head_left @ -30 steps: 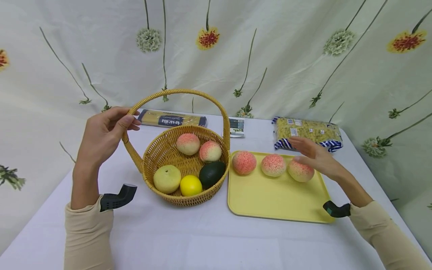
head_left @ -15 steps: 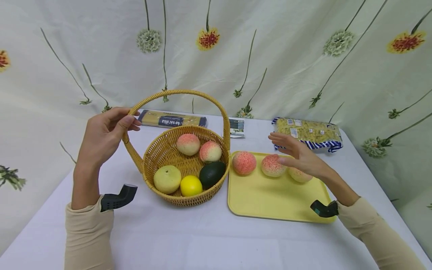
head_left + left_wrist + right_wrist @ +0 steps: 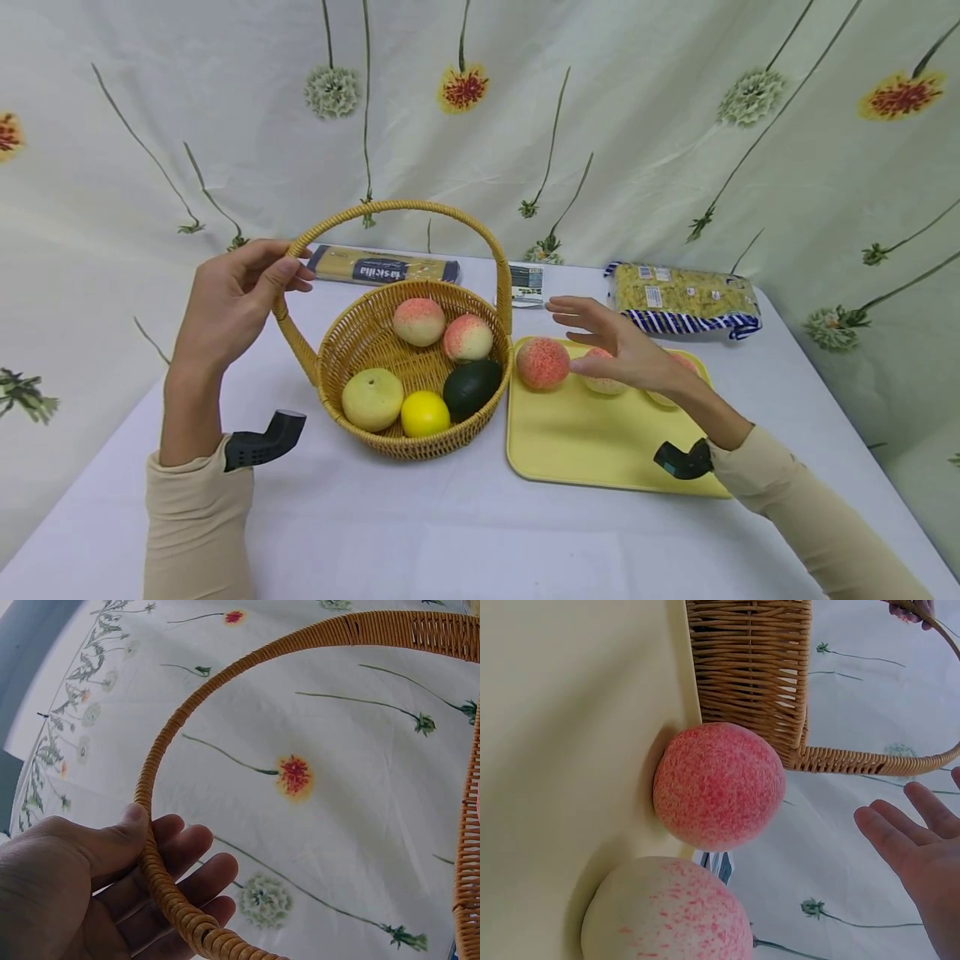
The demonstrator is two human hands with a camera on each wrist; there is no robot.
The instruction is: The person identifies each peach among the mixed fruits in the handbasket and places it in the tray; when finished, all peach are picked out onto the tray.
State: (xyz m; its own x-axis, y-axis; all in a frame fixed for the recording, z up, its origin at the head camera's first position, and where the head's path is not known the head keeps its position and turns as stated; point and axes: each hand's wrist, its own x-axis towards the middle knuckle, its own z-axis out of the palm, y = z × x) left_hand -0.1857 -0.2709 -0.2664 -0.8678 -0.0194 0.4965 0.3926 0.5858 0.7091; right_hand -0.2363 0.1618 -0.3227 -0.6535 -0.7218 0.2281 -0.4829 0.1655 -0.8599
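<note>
In the head view my left hand [image 3: 232, 304] holds the left side of the arched handle of a wicker basket [image 3: 408, 205], thumb on one side and fingers behind it. Inside the basket sit two pink-and-cream peaches [image 3: 418, 322], a pale yellow-green round fruit [image 3: 372, 400], a yellow lemon-like fruit [image 3: 425, 413] and a dark green avocado [image 3: 472, 388]. My right hand [image 3: 626, 346] hovers over a yellow tray [image 3: 585, 442], fingers extended and thumb apart. Its thumb tip overlaps the edge of the leftmost, reddest peach [image 3: 542, 363]; two more peaches on the tray are partly hidden behind the hand.
Behind the basket lies a pasta packet [image 3: 382, 265], with a small white packet [image 3: 527, 284] to its right. A bigger pasta bag [image 3: 686, 296] with striped ends rests behind the tray. A flowered cloth [image 3: 600, 125] hangs at the back.
My right hand has moved left across the tray, from over the rightmost peach to beside the leftmost one. My left hand and the basket have stayed in place.
</note>
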